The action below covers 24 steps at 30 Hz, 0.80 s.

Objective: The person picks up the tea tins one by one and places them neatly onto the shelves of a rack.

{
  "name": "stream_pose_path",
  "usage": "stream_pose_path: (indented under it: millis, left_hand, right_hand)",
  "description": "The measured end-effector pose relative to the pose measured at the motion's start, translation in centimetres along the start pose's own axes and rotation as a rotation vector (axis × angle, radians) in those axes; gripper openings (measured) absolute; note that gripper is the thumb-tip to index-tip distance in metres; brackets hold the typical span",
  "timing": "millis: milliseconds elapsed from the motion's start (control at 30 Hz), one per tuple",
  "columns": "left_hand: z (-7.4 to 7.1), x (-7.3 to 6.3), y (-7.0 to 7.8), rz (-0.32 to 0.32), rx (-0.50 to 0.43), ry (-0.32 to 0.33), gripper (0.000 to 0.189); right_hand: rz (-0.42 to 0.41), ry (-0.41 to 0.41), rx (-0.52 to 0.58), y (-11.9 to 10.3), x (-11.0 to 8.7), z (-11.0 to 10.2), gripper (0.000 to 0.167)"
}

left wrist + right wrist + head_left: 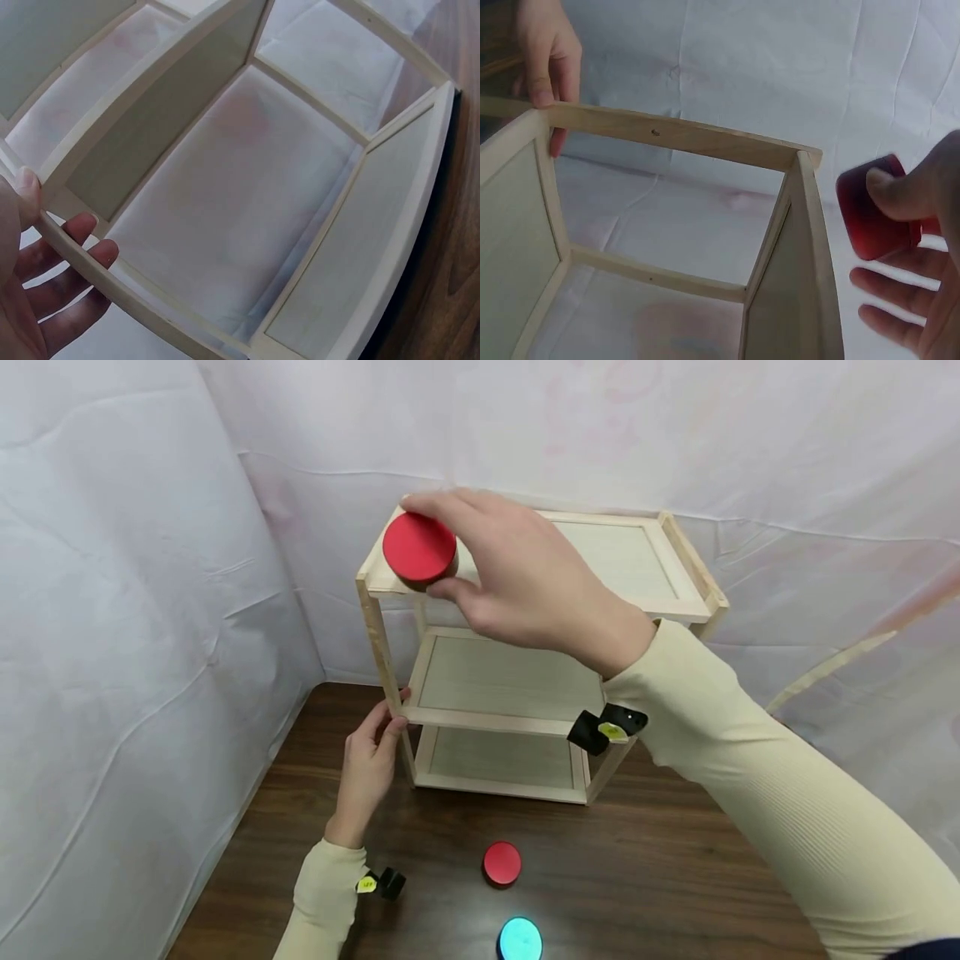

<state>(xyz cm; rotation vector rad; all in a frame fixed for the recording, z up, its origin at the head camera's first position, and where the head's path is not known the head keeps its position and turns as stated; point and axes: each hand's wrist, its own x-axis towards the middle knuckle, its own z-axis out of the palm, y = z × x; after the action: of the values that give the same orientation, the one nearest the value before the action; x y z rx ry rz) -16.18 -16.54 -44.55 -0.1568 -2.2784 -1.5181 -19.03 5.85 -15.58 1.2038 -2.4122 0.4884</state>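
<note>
A red round-topped container is gripped between the thumb and fingers of my right hand. It is held over the left end of the top shelf of a pale wooden three-tier rack. In the right wrist view the red container appears beside the top shelf's edge, apart from it. My left hand holds the rack's front left post at the middle shelf. The left wrist view has the thumb on one side of the post and curled fingers on the other.
On the dark wooden floor in front of the rack lie a second red round piece and a light blue round piece. White sheeting hangs behind the rack and along the left side.
</note>
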Motion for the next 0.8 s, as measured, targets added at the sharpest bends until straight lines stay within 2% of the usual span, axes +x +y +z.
stream_pose_path:
  millis: [100, 233, 600, 800]
  left_hand:
    - [0.1, 0.0, 0.0, -0.002, -0.011, -0.001, 0.039]
    - [0.3, 0.1, 0.0, -0.005, -0.023, -0.005, 0.038]
    - [0.4, -0.1, 0.0, -0.008, -0.024, -0.01, 0.038]
    - [0.6, 0.1, -0.1, -0.001, -0.046, -0.014, 0.038]
  right_hand:
    - [0.082, -0.012, -0.003, 0.2, 0.4, 0.0, 0.061]
    - [0.14, -0.026, -0.008, 0.5, 0.7, 0.1, 0.063]
    - [0.234, -0.063, 0.084, 1.1, 1.2, 1.0, 0.064]
    - [0.272, -0.075, 0.082, 1.0, 1.3, 1.2, 0.065]
